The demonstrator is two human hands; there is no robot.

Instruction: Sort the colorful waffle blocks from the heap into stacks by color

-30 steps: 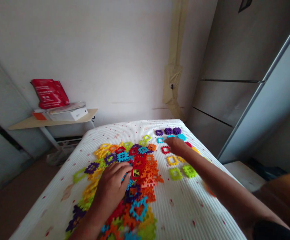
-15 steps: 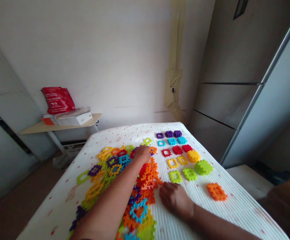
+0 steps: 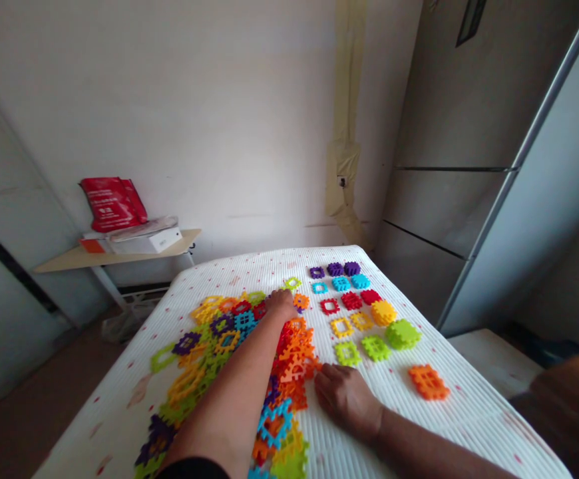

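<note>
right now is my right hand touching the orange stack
Apart: the head view shows white ribbed mat between the right hand and the orange stack.

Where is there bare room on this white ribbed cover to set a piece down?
Bare cover lies at the near left, beside the lime-green pieces, and between the right hand and the orange block. It's crowded around the left hand, in the colored heap, and in the sorted rows.
</note>
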